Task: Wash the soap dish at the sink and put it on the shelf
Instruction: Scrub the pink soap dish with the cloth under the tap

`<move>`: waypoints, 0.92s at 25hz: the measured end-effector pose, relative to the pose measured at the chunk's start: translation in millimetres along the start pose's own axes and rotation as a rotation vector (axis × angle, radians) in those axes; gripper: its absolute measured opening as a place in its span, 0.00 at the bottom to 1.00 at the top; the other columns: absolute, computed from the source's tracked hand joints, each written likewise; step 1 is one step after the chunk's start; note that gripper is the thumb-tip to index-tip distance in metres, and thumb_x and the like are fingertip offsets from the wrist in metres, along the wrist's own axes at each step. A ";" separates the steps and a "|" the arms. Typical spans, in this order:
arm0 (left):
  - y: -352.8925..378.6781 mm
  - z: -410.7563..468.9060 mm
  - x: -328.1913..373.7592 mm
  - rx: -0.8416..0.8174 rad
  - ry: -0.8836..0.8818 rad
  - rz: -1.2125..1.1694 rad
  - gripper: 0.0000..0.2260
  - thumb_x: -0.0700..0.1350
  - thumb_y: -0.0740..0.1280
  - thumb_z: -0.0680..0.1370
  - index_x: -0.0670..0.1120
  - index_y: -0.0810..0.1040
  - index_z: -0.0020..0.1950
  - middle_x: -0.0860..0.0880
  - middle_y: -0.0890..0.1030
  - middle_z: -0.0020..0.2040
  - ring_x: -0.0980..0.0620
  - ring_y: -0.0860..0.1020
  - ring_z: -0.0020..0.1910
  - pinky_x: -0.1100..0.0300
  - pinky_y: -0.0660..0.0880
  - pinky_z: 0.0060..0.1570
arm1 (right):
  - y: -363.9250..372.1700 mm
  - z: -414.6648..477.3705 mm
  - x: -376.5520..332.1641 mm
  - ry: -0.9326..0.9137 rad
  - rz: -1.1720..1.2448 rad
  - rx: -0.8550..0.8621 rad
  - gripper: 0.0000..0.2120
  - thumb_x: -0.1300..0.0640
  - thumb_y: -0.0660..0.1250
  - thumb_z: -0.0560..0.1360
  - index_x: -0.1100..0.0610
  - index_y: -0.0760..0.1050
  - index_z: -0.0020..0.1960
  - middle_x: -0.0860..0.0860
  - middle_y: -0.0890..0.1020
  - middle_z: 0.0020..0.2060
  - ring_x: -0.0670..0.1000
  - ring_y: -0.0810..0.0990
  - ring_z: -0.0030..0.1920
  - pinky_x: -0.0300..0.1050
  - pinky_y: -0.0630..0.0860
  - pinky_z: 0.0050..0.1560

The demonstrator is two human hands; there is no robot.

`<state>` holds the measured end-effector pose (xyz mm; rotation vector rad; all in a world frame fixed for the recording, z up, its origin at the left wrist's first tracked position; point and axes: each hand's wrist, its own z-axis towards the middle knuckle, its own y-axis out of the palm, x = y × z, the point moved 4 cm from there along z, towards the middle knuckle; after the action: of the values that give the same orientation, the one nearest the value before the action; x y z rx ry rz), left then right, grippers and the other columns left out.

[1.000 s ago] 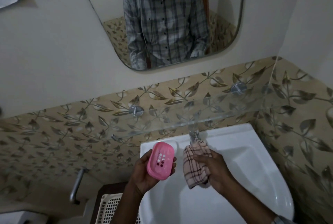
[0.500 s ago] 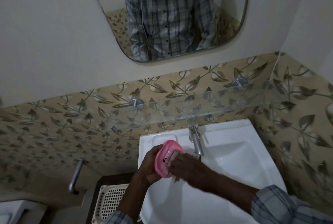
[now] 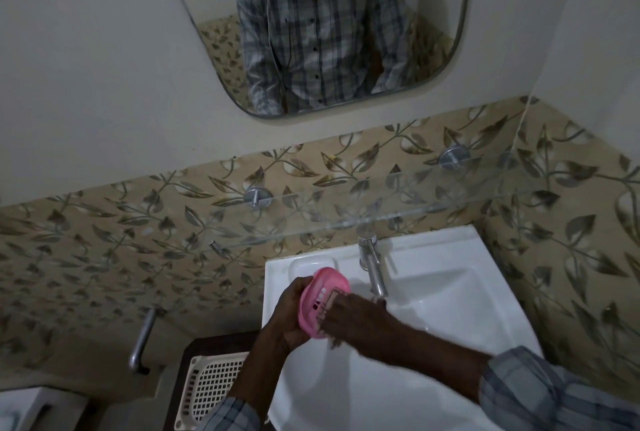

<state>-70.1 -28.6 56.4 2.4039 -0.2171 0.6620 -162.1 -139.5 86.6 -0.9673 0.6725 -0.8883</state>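
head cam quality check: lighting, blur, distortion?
Head view: dim overall, dark corners; wide-angle bends the mirror edges and glass shelf; right hand slightly motion-blurred over the pink soap dish; the white sink is the brightest area, not blown out.

— What holds things here?
— A clear glass shelf (image 3: 398, 212) on the leaf-patterned wall, carried by two round metal pegs (image 3: 257, 197). It runs just above the back of a white sink (image 3: 460, 295).
— Anything on the sink?
— A metal tap (image 3: 372, 266) stands on its back rim, spout reaching over the basin. Left of the tap there's a moulded soap hollow (image 3: 304, 262).
— And beside the sink?
— A dark stand (image 3: 204, 344) at lower left, with a pale plastic lattice basket (image 3: 211, 385) resting on it.
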 end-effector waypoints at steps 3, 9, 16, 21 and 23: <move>-3.4 2.0 0.5 0.042 0.031 0.019 0.25 0.51 0.65 0.73 0.36 0.75 0.64 0.35 0.80 0.52 0.39 0.79 0.47 0.47 0.78 0.49 | -9.6 -0.5 15.5 0.119 0.068 0.079 0.06 0.62 0.64 0.73 0.57 0.80 0.45 0.55 0.82 0.42 0.55 0.76 0.46 0.50 0.79 0.44; 9.7 0.7 7.0 0.033 0.100 0.113 0.19 0.51 0.62 0.74 0.38 0.85 0.49 0.38 0.83 0.44 0.42 0.80 0.40 0.51 0.79 0.41 | -12.6 3.3 16.6 0.159 -0.031 -0.093 0.05 0.61 0.70 0.70 0.55 0.80 0.44 0.53 0.82 0.43 0.56 0.78 0.48 0.50 0.75 0.50; -4.5 11.0 -10.3 0.257 0.216 0.073 0.23 0.53 0.63 0.76 0.35 0.78 0.60 0.35 0.82 0.48 0.38 0.81 0.50 0.47 0.79 0.49 | -6.6 20.8 -15.0 0.721 0.392 -0.180 0.09 0.62 0.67 0.73 0.61 0.81 0.51 0.57 0.84 0.47 0.53 0.82 0.46 0.38 0.74 0.41; 3.7 4.5 2.6 0.177 0.225 -0.005 0.25 0.55 0.59 0.78 0.36 0.75 0.64 0.35 0.81 0.50 0.39 0.80 0.48 0.49 0.80 0.47 | -15.6 18.6 -24.6 0.493 0.072 -0.142 0.15 0.65 0.69 0.69 0.59 0.80 0.56 0.57 0.83 0.49 0.59 0.80 0.52 0.49 0.78 0.49; 6.5 4.9 -1.0 0.211 0.270 0.009 0.24 0.55 0.59 0.79 0.36 0.76 0.62 0.34 0.81 0.50 0.39 0.80 0.49 0.49 0.79 0.50 | -15.3 27.6 -27.4 0.683 0.240 -0.191 0.12 0.64 0.67 0.72 0.60 0.80 0.54 0.58 0.84 0.49 0.59 0.81 0.51 0.51 0.79 0.53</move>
<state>-71.0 -36.8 56.0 2.4774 -0.0456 1.0488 -158.0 -108.9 114.8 -0.7167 1.4457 -0.9503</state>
